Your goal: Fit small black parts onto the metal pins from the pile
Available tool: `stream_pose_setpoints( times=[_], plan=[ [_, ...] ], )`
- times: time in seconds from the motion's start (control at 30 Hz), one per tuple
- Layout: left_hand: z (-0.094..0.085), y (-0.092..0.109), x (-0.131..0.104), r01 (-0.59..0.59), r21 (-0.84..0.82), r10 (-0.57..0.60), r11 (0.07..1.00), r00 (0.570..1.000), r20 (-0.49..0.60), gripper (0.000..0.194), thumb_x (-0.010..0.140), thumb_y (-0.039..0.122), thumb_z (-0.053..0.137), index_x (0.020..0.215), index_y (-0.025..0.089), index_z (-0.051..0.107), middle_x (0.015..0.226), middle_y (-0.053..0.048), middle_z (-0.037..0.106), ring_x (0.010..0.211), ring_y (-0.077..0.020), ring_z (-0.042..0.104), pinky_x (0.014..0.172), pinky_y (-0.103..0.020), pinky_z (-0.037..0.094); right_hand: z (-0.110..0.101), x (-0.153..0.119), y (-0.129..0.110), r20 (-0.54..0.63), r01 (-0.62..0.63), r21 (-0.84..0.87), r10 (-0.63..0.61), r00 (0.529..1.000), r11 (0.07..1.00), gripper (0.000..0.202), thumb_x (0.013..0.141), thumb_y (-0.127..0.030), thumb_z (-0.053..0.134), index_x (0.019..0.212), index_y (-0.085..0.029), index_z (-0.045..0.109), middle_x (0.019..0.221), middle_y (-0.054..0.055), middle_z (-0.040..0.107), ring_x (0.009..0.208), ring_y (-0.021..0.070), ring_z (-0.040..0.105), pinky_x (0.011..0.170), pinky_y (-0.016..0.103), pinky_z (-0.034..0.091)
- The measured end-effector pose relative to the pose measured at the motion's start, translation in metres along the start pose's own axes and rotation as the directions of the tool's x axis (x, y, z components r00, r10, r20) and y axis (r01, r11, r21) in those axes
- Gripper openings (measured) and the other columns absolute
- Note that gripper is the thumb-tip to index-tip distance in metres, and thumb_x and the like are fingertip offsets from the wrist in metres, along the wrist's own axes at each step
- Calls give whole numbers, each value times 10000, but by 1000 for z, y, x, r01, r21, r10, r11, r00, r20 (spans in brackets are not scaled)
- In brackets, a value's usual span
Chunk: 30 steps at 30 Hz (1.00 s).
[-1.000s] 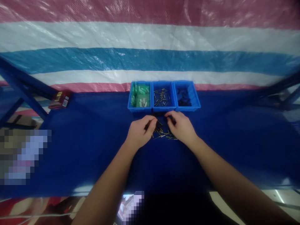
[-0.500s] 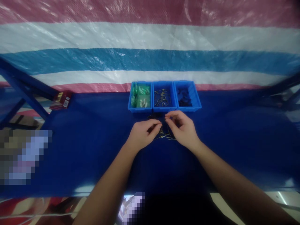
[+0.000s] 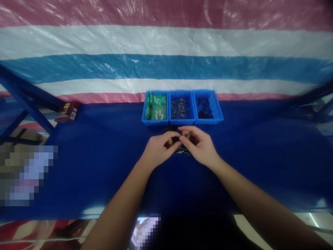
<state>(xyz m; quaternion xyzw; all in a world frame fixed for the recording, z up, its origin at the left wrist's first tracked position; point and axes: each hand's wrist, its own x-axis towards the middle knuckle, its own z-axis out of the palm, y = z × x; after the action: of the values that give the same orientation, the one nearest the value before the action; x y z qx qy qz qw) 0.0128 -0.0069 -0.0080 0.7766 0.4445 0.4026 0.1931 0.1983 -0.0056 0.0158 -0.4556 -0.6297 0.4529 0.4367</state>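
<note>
My left hand [image 3: 158, 147] and my right hand [image 3: 200, 143] meet over the blue table [image 3: 104, 166], fingertips touching. The left thumb and forefinger are pinched together; whatever they hold is too small to make out. My right fingers are curled in a pinch against the left fingertips, and their content is hidden too. Beneath the hands lie several thin brass-coloured pins [image 3: 179, 151], partly covered. Some small dark pieces [image 3: 170, 128] show just behind the left hand.
Behind the hands stand three joined blue bins: the left bin [image 3: 156, 122] holds green and white pieces, the middle bin [image 3: 182, 122] metal pins, the right bin [image 3: 210, 121] dark pieces. A red box [image 3: 68, 111] sits at the far left, beside a blue metal frame [image 3: 28, 99].
My right hand has moved left, and its fingertips now touch those of my left hand. The left hand has barely shifted.
</note>
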Motion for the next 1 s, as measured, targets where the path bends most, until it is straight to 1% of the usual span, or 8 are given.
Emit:
stream_pose_setpoints(
  times=[0.23,0.7,0.77,0.8,0.87,0.9,0.93,1.0],
  plan=[
    [0,-1,0,23,5,-23,1000,1000,-19,144,935,247,614,1063,218,674,602,72,606,511,-61,566,554,-179,427,2,1,2,-73,-54,68,59,996,996,157,832,-314,735,944,-206,723,747,5,656,658,137,594,604,295,485],
    [-1,-1,-1,72,26,-71,997,997,-15,114,941,260,615,1045,219,638,594,87,601,512,-61,576,558,-176,425,-13,9,-1,104,-182,187,165,981,965,249,783,-300,794,988,-189,707,787,-7,675,574,78,580,467,196,466],
    [-2,0,-1,69,35,-68,997,996,-54,109,942,257,613,1040,215,636,605,83,610,511,-60,575,560,-170,435,-23,10,-3,249,-314,206,261,933,927,289,813,-338,771,1039,-198,656,726,-25,667,501,88,582,356,177,411],
    [-3,0,0,67,38,-63,997,995,-78,106,942,255,613,1037,214,636,607,82,611,508,-59,572,558,-167,439,-28,11,-5,391,-400,180,308,867,899,242,848,-375,734,972,-185,650,658,-28,651,482,105,598,341,183,420],
    [-5,1,1,61,46,-54,997,990,-128,100,941,247,614,1031,210,636,593,85,598,499,-57,564,553,-159,442,-37,12,-7,694,-528,43,354,627,848,242,875,-395,703,889,-157,666,694,19,701,557,144,680,414,218,519],
    [-6,1,1,59,51,-50,997,988,-148,100,939,243,617,1030,209,636,582,88,587,493,-55,558,551,-156,442,-39,12,-8,766,-538,-7,350,539,843,241,883,-387,698,899,-147,686,753,41,729,620,148,708,499,235,570],
    [-6,1,2,56,56,-46,997,985,-164,100,936,240,620,1029,207,637,572,91,575,487,-53,551,550,-153,441,-40,12,-7,788,-526,-12,331,518,851,239,894,-382,688,912,-144,700,796,54,747,672,148,726,576,247,595],
    [-7,0,2,49,64,-37,997,982,-184,102,931,236,627,1027,204,640,566,94,564,479,-48,539,550,-149,439,-38,13,-5,759,-463,46,270,592,885,223,910,-366,672,946,-150,716,862,62,769,761,148,742,705,273,610]
  ],
)
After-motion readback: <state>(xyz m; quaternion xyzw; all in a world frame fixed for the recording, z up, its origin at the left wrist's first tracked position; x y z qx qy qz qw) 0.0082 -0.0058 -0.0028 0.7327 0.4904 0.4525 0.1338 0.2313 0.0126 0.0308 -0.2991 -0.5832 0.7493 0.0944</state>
